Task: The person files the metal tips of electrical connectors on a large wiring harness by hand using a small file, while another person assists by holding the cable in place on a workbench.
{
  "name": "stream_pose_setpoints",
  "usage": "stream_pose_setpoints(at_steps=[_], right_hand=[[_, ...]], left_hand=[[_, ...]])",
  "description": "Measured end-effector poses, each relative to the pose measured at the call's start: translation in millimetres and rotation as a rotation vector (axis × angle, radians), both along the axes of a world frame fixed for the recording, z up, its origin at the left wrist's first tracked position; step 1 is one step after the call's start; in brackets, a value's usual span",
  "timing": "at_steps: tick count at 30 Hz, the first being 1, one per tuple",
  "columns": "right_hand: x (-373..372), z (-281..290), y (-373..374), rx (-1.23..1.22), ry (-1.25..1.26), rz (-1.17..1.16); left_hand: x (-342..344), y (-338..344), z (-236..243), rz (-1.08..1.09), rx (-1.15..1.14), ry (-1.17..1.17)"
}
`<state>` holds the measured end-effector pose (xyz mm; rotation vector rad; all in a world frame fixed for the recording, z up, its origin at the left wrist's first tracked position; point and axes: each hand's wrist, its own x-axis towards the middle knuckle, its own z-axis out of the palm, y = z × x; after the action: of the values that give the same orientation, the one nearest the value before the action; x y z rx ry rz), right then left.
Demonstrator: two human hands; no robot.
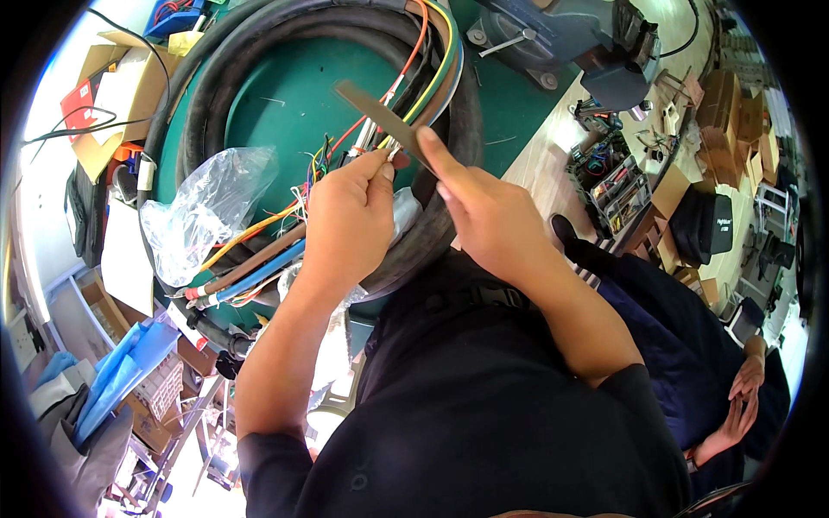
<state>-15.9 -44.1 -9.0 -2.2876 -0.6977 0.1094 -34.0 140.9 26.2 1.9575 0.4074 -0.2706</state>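
My right hand [496, 211] is closed around one end of a flat grey-brown file [376, 110], its index finger lying along the tool. The file slants up to the left, across several coloured wires. Just below it, my left hand [352, 211] pinches a small metallic wire end [394, 154] between thumb and finger. The file passes close to that end; I cannot tell whether they touch. Yellow-green, orange and brown wires [445, 65] run up from there. A thick black cable [203, 112] lies coiled around both hands on the green mat [294, 95].
Left of my hands lies a clear plastic bag [207, 207], near blue and brown cable ends [259, 281]. A grey vise [553, 39] stands at the back right. An open cardboard box [129, 95] is at far left. Another person's hands [743, 397] rest at lower right.
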Motion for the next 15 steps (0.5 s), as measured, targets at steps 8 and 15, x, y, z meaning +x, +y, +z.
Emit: stream_pose_setpoints(at_steps=[8, 15], right_hand=[[-14.1, 5.9, -10.3, -0.173, 0.051, 0.034], [-9.2, 16.3, -16.4, -0.102, 0.028, 0.034]], left_hand=[[0.9, -2.6, 2.3, -0.003, 0.06, 0.002], [-1.6, -1.3, 0.6, 0.023, 0.05, 0.004]])
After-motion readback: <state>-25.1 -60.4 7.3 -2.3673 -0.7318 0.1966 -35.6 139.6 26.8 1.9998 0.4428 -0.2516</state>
